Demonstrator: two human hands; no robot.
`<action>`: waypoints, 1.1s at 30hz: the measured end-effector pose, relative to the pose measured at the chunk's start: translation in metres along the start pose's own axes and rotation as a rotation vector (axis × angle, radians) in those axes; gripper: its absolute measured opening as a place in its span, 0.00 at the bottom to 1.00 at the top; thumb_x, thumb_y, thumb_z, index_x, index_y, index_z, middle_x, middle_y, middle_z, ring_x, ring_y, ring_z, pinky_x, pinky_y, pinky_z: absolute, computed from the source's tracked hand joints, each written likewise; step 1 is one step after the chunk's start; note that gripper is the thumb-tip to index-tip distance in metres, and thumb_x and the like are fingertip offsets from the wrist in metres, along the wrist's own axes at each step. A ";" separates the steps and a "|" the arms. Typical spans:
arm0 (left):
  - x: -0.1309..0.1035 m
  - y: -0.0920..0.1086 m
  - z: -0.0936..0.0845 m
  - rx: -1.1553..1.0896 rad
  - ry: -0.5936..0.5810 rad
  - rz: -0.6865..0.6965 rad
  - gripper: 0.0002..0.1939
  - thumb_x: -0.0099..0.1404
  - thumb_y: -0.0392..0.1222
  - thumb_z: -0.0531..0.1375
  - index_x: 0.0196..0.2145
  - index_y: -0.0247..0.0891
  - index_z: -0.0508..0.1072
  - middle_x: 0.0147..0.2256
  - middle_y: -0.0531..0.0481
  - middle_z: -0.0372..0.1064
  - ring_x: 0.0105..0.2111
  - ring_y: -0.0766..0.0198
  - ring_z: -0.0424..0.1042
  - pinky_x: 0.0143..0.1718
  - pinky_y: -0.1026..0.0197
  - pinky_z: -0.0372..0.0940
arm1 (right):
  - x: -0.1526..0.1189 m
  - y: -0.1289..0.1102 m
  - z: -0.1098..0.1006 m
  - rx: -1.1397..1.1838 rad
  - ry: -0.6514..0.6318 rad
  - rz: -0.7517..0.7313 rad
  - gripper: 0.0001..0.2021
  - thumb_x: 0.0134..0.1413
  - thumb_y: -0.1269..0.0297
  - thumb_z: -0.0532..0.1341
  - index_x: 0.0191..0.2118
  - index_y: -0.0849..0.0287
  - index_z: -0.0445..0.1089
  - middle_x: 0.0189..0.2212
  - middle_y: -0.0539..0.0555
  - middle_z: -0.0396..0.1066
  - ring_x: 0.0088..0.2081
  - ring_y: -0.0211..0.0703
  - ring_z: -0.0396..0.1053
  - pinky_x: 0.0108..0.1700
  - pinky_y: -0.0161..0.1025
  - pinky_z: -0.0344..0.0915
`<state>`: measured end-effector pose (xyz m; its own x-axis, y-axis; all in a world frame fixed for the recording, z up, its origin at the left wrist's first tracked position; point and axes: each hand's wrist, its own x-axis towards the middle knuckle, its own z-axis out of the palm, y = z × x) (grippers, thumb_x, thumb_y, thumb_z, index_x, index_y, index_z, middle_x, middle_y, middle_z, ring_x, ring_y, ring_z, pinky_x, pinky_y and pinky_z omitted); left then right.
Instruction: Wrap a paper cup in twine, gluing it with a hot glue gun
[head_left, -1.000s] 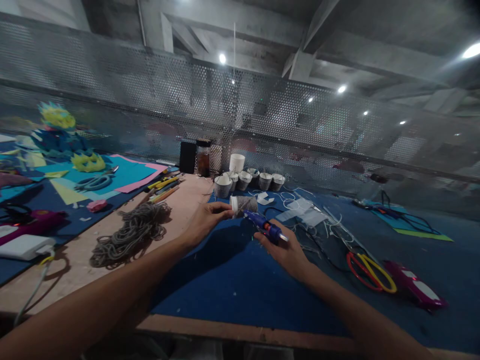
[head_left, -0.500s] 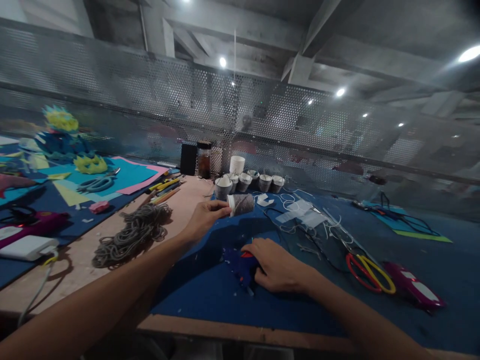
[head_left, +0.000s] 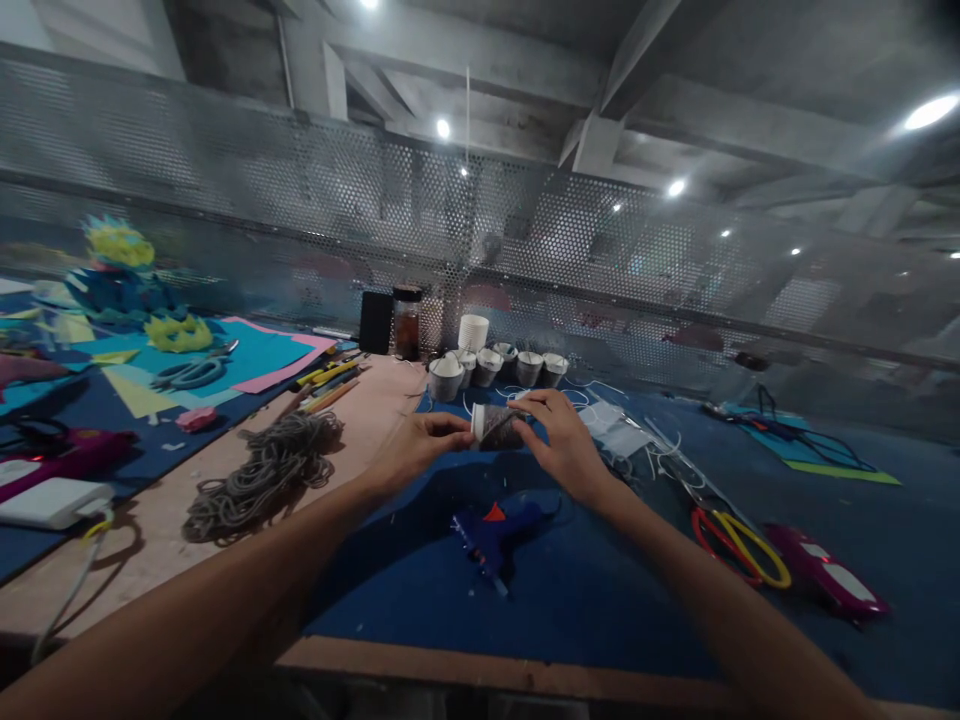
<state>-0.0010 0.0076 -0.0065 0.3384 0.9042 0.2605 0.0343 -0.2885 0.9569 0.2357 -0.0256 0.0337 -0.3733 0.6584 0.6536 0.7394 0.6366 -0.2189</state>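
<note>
**Gripping a cup (head_left: 499, 428) between the left hand (head_left: 411, 452) and the right hand (head_left: 566, 445)**

The cup is held on its side over a blue mat (head_left: 600, 620), its white rim turned toward the left hand. By the left hand, the rim end is pinched between thumb and fingers. By the right hand, the opposite, grey-covered end is gripped, thumb below and fingers above; part of that end is hidden by the fingers.

A blue glue gun (head_left: 489, 537) is laid on the mat, nearer the body than the hands and apart from both, its red trigger exposed. To the left of the left hand, a bundle of grey cord (head_left: 262, 475) is piled loosely. Beyond both hands, several grey-sided containers (head_left: 487, 368) are grouped upright, with a white stack (head_left: 474, 332) placed behind them and a dark-lidded jar (head_left: 406, 328) set to their left. To the right of the right hand, scissors (head_left: 741, 543) with red and yellow handles are laid beside a purple device (head_left: 836, 575).
</note>
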 end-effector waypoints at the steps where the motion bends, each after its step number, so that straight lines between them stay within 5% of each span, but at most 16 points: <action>1: 0.001 -0.001 0.000 0.000 -0.003 0.000 0.15 0.55 0.50 0.67 0.35 0.35 0.80 0.31 0.47 0.77 0.32 0.61 0.72 0.37 0.59 0.66 | 0.003 0.002 0.001 0.002 -0.004 0.002 0.12 0.63 0.67 0.58 0.51 0.53 0.70 0.47 0.57 0.67 0.51 0.50 0.64 0.55 0.49 0.60; 8: 0.001 -0.005 0.001 0.019 -0.033 0.009 0.12 0.56 0.47 0.67 0.33 0.36 0.80 0.30 0.48 0.76 0.32 0.62 0.72 0.37 0.59 0.66 | 0.006 0.009 0.004 0.069 -0.114 -0.020 0.02 0.61 0.68 0.60 0.39 0.56 0.70 0.43 0.55 0.71 0.48 0.48 0.66 0.52 0.46 0.58; 18: -0.001 -0.005 0.001 -0.018 -0.055 -0.028 0.12 0.56 0.46 0.67 0.34 0.36 0.80 0.31 0.49 0.76 0.33 0.63 0.71 0.38 0.60 0.64 | 0.010 0.001 -0.016 -0.024 -0.206 -0.142 0.08 0.64 0.67 0.59 0.47 0.56 0.69 0.43 0.55 0.73 0.47 0.47 0.68 0.50 0.44 0.57; 24: -0.001 -0.004 0.002 -0.050 -0.096 -0.031 0.11 0.56 0.46 0.68 0.34 0.35 0.80 0.30 0.50 0.74 0.32 0.65 0.69 0.37 0.62 0.62 | 0.009 0.005 -0.015 -0.124 -0.213 -0.190 0.02 0.61 0.68 0.62 0.40 0.56 0.71 0.42 0.54 0.73 0.47 0.47 0.67 0.48 0.43 0.56; 33: -0.003 -0.003 0.003 -0.055 -0.111 -0.043 0.12 0.57 0.46 0.67 0.35 0.34 0.79 0.30 0.49 0.74 0.31 0.65 0.69 0.37 0.61 0.63 | 0.006 0.004 -0.018 -0.131 -0.266 -0.223 0.05 0.60 0.67 0.64 0.42 0.56 0.70 0.42 0.55 0.72 0.46 0.47 0.67 0.48 0.43 0.55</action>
<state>0.0007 0.0050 -0.0104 0.4400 0.8740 0.2061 0.0000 -0.2295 0.9733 0.2464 -0.0262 0.0498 -0.6534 0.6012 0.4601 0.6821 0.7311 0.0134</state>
